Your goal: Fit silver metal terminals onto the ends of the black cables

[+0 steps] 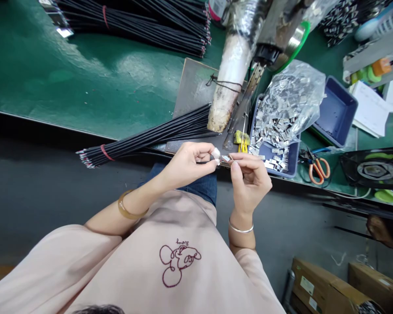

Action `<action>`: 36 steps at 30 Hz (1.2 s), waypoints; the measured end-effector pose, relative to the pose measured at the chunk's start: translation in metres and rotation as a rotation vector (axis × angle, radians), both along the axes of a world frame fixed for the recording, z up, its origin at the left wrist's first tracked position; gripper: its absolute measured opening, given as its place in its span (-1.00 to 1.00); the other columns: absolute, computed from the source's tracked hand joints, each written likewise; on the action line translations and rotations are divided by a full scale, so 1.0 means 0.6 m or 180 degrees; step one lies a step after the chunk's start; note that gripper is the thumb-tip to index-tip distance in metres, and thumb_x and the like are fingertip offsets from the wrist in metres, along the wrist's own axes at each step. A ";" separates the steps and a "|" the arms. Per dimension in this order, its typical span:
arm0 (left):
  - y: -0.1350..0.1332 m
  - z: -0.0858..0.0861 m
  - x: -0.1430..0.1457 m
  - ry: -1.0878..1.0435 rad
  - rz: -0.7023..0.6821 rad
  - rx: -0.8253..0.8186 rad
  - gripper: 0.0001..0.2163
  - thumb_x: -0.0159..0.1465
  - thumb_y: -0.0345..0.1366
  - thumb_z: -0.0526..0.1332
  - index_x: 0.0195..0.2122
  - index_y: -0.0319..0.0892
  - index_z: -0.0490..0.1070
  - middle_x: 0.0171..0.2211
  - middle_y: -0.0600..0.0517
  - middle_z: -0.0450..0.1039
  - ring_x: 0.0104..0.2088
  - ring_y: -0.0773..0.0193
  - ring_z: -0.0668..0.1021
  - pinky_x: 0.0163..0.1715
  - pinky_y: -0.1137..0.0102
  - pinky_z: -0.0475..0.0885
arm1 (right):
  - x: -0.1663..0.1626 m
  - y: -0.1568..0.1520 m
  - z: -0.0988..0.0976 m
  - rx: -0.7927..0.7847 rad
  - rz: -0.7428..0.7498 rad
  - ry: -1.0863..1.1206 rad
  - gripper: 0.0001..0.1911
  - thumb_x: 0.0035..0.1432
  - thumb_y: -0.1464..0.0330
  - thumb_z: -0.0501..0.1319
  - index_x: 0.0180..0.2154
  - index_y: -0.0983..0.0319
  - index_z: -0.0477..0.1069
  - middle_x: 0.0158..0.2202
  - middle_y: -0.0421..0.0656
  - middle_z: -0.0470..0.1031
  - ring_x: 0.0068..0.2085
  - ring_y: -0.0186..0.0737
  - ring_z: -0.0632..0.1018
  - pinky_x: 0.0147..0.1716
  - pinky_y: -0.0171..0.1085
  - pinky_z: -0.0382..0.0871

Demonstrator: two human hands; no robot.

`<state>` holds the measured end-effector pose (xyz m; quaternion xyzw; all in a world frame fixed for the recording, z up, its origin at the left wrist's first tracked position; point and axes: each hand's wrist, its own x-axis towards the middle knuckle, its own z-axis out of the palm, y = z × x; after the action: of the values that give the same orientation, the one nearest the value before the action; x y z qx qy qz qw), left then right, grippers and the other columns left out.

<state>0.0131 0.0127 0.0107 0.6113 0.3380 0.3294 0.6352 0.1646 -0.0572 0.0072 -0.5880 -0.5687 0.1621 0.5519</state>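
My left hand point(188, 163) is closed in a pinch on the end of a thin black cable, its fingertips wrapped in white tape. My right hand point(249, 176) pinches a small metal terminal clip point(225, 159) against that cable end. Both hands meet just below the edge of the green bench point(85, 78), above my lap. A bundle of black cables point(150, 137) tied with a red band lies to the left of my hands. A blue tray point(290, 159) with a plastic bag of several metal clips point(286, 109) sits just right of my hands.
A press machine point(249, 43) wrapped in tape stands on a grey plate behind my hands. More black cable bundles point(144, 22) lie at the back. Orange scissors point(319, 170), an empty blue tray point(336, 111), papers and a fan sit at right. Cardboard boxes point(327, 288) stand on the floor.
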 end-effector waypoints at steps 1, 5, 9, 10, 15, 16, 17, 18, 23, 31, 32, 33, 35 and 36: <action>0.000 -0.001 0.000 -0.0007 -0.0008 -0.0033 -0.91 0.17 -0.41 0.25 -0.47 -0.25 0.38 -0.64 0.22 0.04 -0.60 0.50 0.09 -0.58 0.50 -0.02 | 0.000 -0.001 0.000 0.0124 0.0030 -0.0128 -0.95 0.23 0.42 0.26 -0.26 0.15 0.46 -0.22 -0.19 0.62 -0.19 -0.26 0.66 -0.24 -0.23 0.63; 0.003 -0.004 -0.001 -0.0151 0.0032 -0.0318 -0.92 0.21 -0.36 0.23 -0.40 -0.23 0.37 -0.63 0.21 0.08 -0.60 0.49 0.12 -0.57 0.50 0.01 | -0.001 -0.002 -0.005 0.0650 0.0088 -0.0711 -0.78 0.15 0.56 0.29 -0.21 0.14 0.50 -0.22 -0.21 0.65 -0.18 -0.28 0.66 -0.16 -0.25 0.61; 0.005 -0.003 -0.003 -0.0247 -0.0013 -0.0490 -0.91 0.22 -0.34 0.25 -0.38 -0.24 0.38 -0.64 0.22 0.09 -0.61 0.50 0.12 -0.58 0.51 0.00 | -0.003 -0.001 -0.013 0.0502 -0.0114 -0.0234 -0.81 0.18 0.54 0.28 -0.20 0.15 0.49 -0.18 -0.19 0.65 -0.17 -0.26 0.68 -0.19 -0.24 0.62; 0.005 -0.002 -0.003 -0.0257 -0.0023 -0.0493 -0.91 0.22 -0.35 0.25 -0.38 -0.24 0.38 -0.64 0.22 0.08 -0.61 0.51 0.11 -0.59 0.52 -0.01 | -0.003 -0.001 -0.013 0.0421 -0.0145 0.0003 -0.84 0.20 0.51 0.27 -0.21 0.15 0.49 -0.17 -0.20 0.64 -0.18 -0.27 0.68 -0.21 -0.25 0.63; 0.004 0.001 -0.004 -0.0202 0.0018 -0.0354 -0.92 0.18 -0.38 0.28 -0.41 -0.27 0.43 -0.64 0.21 0.12 -0.61 0.51 0.14 -0.59 0.52 0.02 | -0.004 0.000 -0.010 0.0086 0.0038 0.0577 -0.93 0.23 0.44 0.28 -0.24 0.16 0.48 -0.18 -0.20 0.62 -0.21 -0.31 0.69 -0.23 -0.30 0.63; 0.004 0.001 -0.004 -0.0175 0.0024 -0.0331 -0.91 0.18 -0.37 0.29 -0.43 -0.28 0.44 -0.64 0.19 0.14 -0.60 0.51 0.16 -0.59 0.52 0.04 | -0.003 0.001 -0.009 0.0038 0.0054 0.0602 -0.94 0.23 0.44 0.28 -0.25 0.17 0.47 -0.18 -0.20 0.62 -0.22 -0.31 0.69 -0.24 -0.31 0.63; 0.004 0.000 -0.004 -0.0151 0.0026 -0.0315 -0.90 0.17 -0.36 0.29 -0.44 -0.28 0.46 -0.63 0.17 0.17 -0.59 0.50 0.19 -0.58 0.52 0.06 | -0.002 0.002 -0.008 -0.0009 0.0064 0.0628 -0.96 0.23 0.43 0.29 -0.26 0.17 0.47 -0.18 -0.20 0.62 -0.23 -0.32 0.69 -0.24 -0.32 0.63; 0.003 -0.001 -0.004 -0.0131 0.0025 -0.0306 -0.89 0.17 -0.35 0.30 -0.46 -0.28 0.48 -0.63 0.15 0.21 -0.58 0.49 0.22 -0.57 0.52 0.09 | -0.001 0.002 -0.008 -0.0053 0.0076 0.0658 -0.97 0.23 0.42 0.29 -0.27 0.17 0.46 -0.19 -0.20 0.61 -0.25 -0.33 0.68 -0.25 -0.32 0.63; 0.003 -0.005 -0.003 -0.0090 -0.0039 -0.0343 -0.88 0.15 -0.34 0.31 -0.46 -0.30 0.55 -0.59 0.09 0.33 -0.55 0.46 0.30 -0.54 0.50 0.18 | 0.002 0.004 -0.007 -0.0201 0.0168 0.0603 -0.96 0.24 0.40 0.28 -0.29 0.19 0.43 -0.20 -0.19 0.62 -0.27 -0.35 0.67 -0.28 -0.33 0.62; 0.007 0.004 -0.001 -0.0121 0.0094 -0.0208 -0.91 0.13 -0.42 0.26 -0.51 -0.29 0.45 -0.66 0.21 0.00 -0.60 0.52 0.07 -0.59 0.50 -0.05 | -0.009 -0.005 -0.013 0.0815 -0.0025 -0.0689 -0.82 0.19 0.51 0.29 -0.19 0.14 0.48 -0.18 -0.18 0.65 -0.17 -0.23 0.68 -0.17 -0.17 0.66; 0.008 0.006 -0.001 -0.0149 0.0125 -0.0235 -0.91 0.13 -0.41 0.26 -0.50 -0.29 0.45 -0.66 0.21 0.01 -0.60 0.51 0.08 -0.60 0.50 -0.04 | -0.009 -0.004 -0.016 0.0813 -0.0046 -0.0711 -0.81 0.20 0.52 0.28 -0.18 0.14 0.47 -0.18 -0.18 0.65 -0.18 -0.24 0.69 -0.20 -0.18 0.66; 0.009 0.007 -0.001 -0.0182 0.0153 -0.0274 -0.92 0.14 -0.40 0.25 -0.48 -0.29 0.45 -0.66 0.21 0.02 -0.60 0.51 0.08 -0.60 0.50 -0.04 | -0.008 -0.004 -0.018 0.0770 -0.0101 -0.0629 -0.82 0.22 0.51 0.26 -0.17 0.14 0.45 -0.19 -0.19 0.65 -0.19 -0.24 0.69 -0.22 -0.19 0.67; 0.010 0.009 -0.002 -0.0217 0.0179 -0.0339 -0.90 0.16 -0.37 0.25 -0.45 -0.30 0.48 -0.66 0.21 0.04 -0.61 0.50 0.09 -0.60 0.50 -0.03 | -0.006 -0.001 -0.021 0.0606 -0.0214 -0.0297 -0.86 0.26 0.49 0.22 -0.17 0.16 0.42 -0.19 -0.18 0.64 -0.19 -0.24 0.69 -0.24 -0.20 0.67; 0.011 0.009 -0.002 -0.0208 0.0181 -0.0353 -0.89 0.16 -0.36 0.25 -0.44 -0.30 0.50 -0.66 0.20 0.06 -0.61 0.50 0.09 -0.60 0.50 -0.03 | -0.005 0.000 -0.022 0.0502 -0.0228 -0.0171 -0.89 0.27 0.47 0.22 -0.18 0.16 0.41 -0.18 -0.17 0.64 -0.17 -0.24 0.69 -0.23 -0.20 0.68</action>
<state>0.0119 0.0191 0.0160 0.5542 0.3520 0.3478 0.6693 0.1618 -0.0571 -0.0059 -0.5667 -0.5730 0.0812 0.5865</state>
